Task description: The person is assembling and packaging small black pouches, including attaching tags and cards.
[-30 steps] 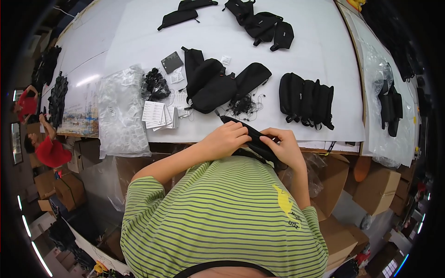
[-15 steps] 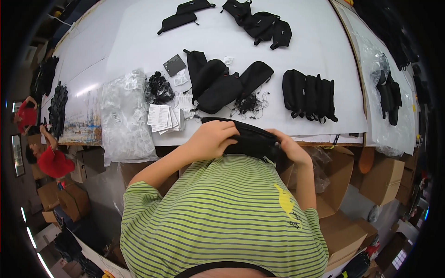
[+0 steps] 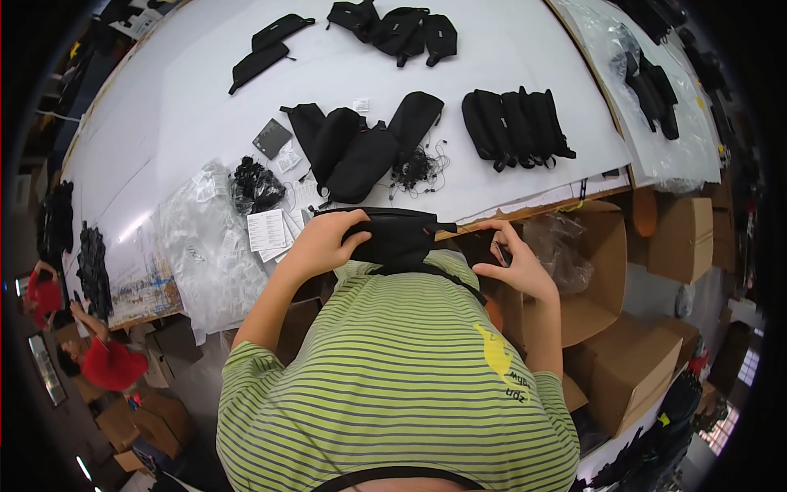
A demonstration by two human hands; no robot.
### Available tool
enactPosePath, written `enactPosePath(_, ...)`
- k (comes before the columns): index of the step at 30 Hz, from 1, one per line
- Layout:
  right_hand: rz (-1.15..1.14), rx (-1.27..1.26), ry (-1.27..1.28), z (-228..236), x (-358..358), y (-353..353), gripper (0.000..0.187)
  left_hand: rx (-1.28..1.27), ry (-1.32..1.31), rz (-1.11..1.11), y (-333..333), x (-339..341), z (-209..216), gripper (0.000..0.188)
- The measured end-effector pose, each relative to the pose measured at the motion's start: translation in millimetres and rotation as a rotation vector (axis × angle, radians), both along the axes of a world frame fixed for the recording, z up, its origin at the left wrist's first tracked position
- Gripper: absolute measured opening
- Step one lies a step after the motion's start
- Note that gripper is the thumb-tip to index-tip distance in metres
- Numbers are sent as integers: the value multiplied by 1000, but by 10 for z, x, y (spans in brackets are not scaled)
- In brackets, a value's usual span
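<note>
A black fabric pouch (image 3: 398,236) with a small red tag and a short end loop spans the gap between the table's front edge and my striped shirt. My left hand (image 3: 324,242) grips its left end, thumb and fingers closed on the cloth. Just off the pouch's right end is my right hand (image 3: 520,264), not touching it. Thumb and forefinger there are apart, while the other fingers curl round something small and dark that I cannot make out. A black strap hangs below the pouch, against my shirt.
On the white table (image 3: 205,107) lie more black pouches (image 3: 357,160), a row of pouches (image 3: 516,127), black cords (image 3: 418,168), printed cards (image 3: 266,231) and clear plastic bags (image 3: 201,246). Open cardboard boxes (image 3: 607,271) stand at my right. People in red work far left.
My right hand has let go of the pouch and moved slightly right of it. The pouch now shows its flat side and end loop. The view has turned, tilting the table.
</note>
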State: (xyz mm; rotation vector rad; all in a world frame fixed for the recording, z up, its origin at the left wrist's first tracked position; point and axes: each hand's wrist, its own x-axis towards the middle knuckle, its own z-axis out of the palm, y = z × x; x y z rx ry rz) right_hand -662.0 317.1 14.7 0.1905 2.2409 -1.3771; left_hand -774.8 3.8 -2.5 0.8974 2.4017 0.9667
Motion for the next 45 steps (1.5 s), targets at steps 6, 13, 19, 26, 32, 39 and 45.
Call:
enactPosePath(6,-332,-163,121,-6,238,243,19,-20,42,28,-104,-39,-4,18)
enactPosePath(13,-1294,-1417,275,-441,-127,10,16,152,9,-107,33,210,19,19)
enactPosePath(19,-1088,-1408,24,-668,-446,-553,25,108,71,-146,46,301,62,18)
enactPosePath(26,-1438,-1162,-57,-939,-594,-554,24,32,29,-149,1,308,167,21)
enactPosePath(32,-1317,-1061,-59,-935,-708,-570,26,19,24,-152,6,285,180,21)
enactPosePath(39,-123,73,330,-131,-619,-837,27,130,21,-62,157,238,74,15)
enactPosePath(45,103,-8,152,-211,-580,-828,31,90,93,-249,137,135,-147,16)
